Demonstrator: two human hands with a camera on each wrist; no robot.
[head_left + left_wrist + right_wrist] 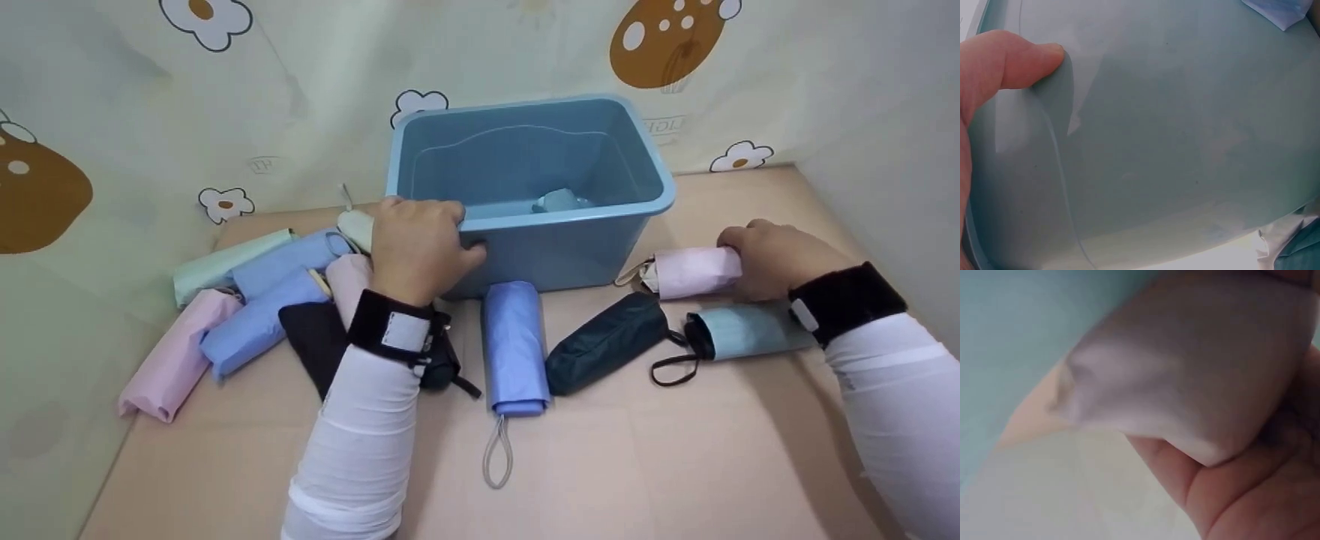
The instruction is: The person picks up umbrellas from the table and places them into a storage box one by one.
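Pink folded umbrella (696, 271) lies just right of the blue bin (570, 247), right hand (772, 259) wrapped around its end. Left hand (416, 247) is curled over the bin's near rim, gripping it.

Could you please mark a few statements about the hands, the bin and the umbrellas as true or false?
1. The left hand grips the bin rim. True.
2. The right hand holds a black umbrella. False: it grips the pink umbrella.
3. The bin is empty. False: a pale teal umbrella lies inside.
4. A blue umbrella lies in front of the bin. True.
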